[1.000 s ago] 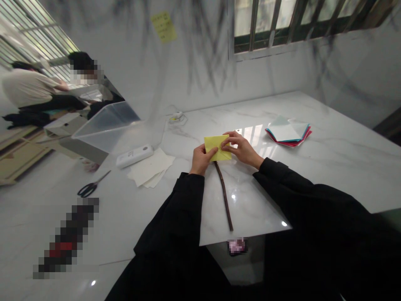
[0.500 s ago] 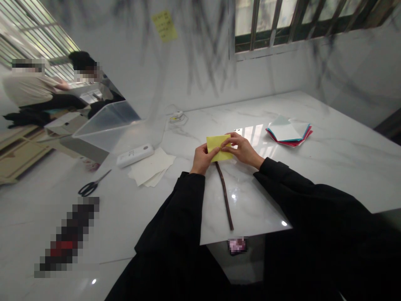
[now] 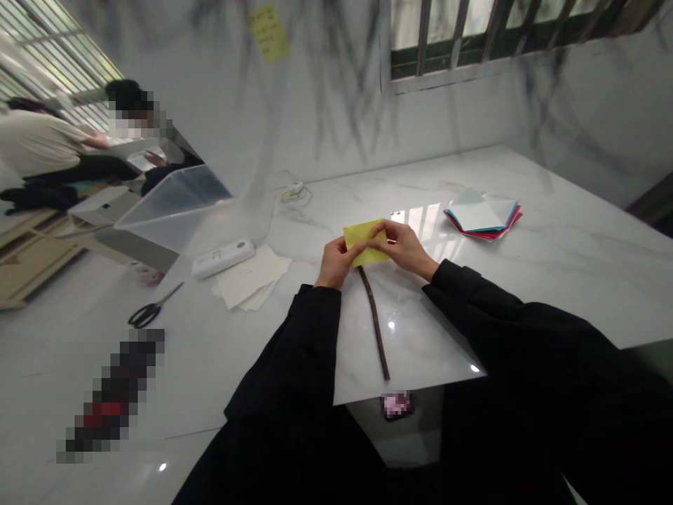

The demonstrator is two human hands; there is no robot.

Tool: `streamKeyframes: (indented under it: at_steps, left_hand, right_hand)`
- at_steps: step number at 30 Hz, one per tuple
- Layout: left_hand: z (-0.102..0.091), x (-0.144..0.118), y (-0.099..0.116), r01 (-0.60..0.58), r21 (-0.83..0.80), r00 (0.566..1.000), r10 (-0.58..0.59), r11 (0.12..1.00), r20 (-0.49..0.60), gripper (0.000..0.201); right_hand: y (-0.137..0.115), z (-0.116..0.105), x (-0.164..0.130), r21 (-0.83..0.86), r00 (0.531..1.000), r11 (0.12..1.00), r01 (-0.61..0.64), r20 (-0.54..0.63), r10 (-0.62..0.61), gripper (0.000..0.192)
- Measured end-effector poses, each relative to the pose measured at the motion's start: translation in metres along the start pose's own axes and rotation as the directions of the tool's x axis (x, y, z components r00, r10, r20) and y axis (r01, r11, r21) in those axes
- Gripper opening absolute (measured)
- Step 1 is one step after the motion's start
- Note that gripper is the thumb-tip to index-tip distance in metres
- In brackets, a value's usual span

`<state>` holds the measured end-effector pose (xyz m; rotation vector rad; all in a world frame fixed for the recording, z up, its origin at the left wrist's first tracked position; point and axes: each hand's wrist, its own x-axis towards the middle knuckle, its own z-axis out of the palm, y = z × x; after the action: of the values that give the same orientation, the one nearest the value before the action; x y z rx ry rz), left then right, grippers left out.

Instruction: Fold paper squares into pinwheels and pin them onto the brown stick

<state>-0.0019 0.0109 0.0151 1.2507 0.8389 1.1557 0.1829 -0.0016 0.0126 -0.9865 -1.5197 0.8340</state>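
Paper: a folded yellow paper sheet [image 3: 364, 241] sits just above the white marble bench [image 3: 552, 266], out in front of the person, pinched from both sides.
Left grip: the left hand [image 3: 335, 263] is clenched on the paper's lower left edge, thumb on top.
Right grip: the right hand [image 3: 402, 247] is grasping the paper's right edge, fingertips pressed near the upper fold.
Axis: the paper's long side runs left to right, between the two hands; both are touching it, neither nearer.
Stick: a thin dark brown stick [image 3: 374, 322] lies on the bench, its far end just under the paper, its length running back toward the person's body.
Coloured stack: a fanned pile of red, teal and white paper squares [image 3: 482, 217] lies well apart to the right.
Left side: white paper sheets [image 3: 251, 276], a white oblong device [image 3: 223, 258], black-handled scissors [image 3: 152, 310] and a clear plastic bin [image 3: 173, 210], all apart from the hands.
In the way: nothing lies between hands and paper.
Others: two people sit far off at left.
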Motion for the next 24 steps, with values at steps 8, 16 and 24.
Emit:
streamKeyframes:
  at_steps: [8, 16, 24]
  left_hand:
    - [0.0012, -0.0005, -0.0013, -0.012, 0.031, 1.000, 0.013, 0.999, -0.016, 0.058]
    - [0.0024, 0.0005, -0.0005, -0.003, 0.058, 0.999, 0.006, 0.998, -0.049, 0.062]
    - [0.0023, 0.0010, -0.0001, -0.024, 0.066, 0.999, 0.026, 0.998, -0.040, 0.066]
  right_hand:
    - [-0.0061, -0.0013, -0.0017, 0.103, 1.000, 0.995, -0.007, 0.025, 0.004, 0.074]
    - [-0.0014, -0.0009, 0.0007, 0.080, 1.000, 0.997, 0.019, 0.004, -0.019, 0.051]
    - [0.0008, -0.0009, 0.0026, 0.124, 1.000, 0.992, 0.011, 0.007, -0.012, 0.049]
